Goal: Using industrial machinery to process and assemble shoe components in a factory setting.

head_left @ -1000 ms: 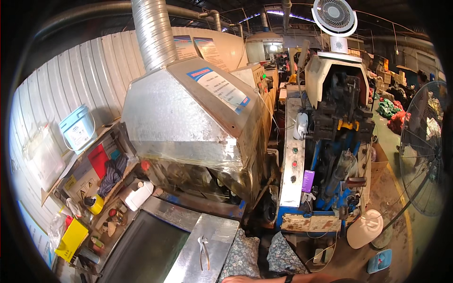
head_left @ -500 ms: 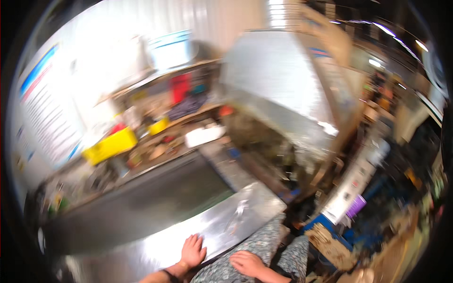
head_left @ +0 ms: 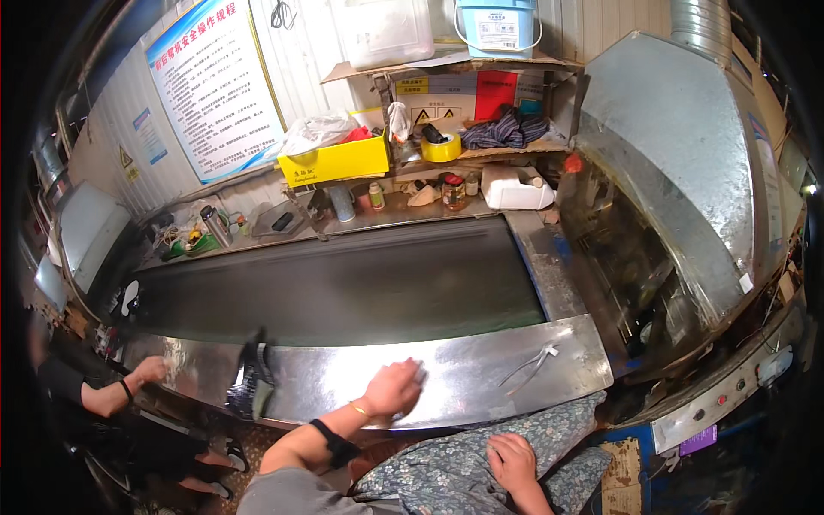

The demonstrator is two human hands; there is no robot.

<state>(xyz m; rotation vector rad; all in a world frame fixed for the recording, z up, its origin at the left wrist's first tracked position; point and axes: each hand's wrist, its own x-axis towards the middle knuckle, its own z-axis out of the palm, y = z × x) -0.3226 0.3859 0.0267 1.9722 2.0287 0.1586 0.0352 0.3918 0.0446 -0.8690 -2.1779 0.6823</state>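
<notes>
My left hand [head_left: 395, 390] is over the shiny metal ledge [head_left: 318, 378], its fingers bent and smeared by motion. Whether anything is in them cannot be made out. On the flowered apron [head_left: 429, 468] over my lap rests my right hand [head_left: 513, 463], fingers lying loosely with nothing in them. A dark shoe upper [head_left: 251, 378] is on the ledge to the left, slightly blurred. Pliers [head_left: 530, 367] lie toward the ledge's right end. Beyond the ledge runs a wide dark conveyor belt [head_left: 343, 283].
At the far left, another person's hand [head_left: 153, 369] is by the ledge. Shelves behind the belt hold a yellow box [head_left: 336, 161], a tape roll [head_left: 440, 148] and a white jug [head_left: 517, 189]. A large metal hood [head_left: 669, 146] and a control panel [head_left: 721, 403] stand right.
My view has swung left, bringing the shoe upper and the other person into sight. My left hand, earlier flat on the ledge, now has bent fingers. My right hand stays on the apron.
</notes>
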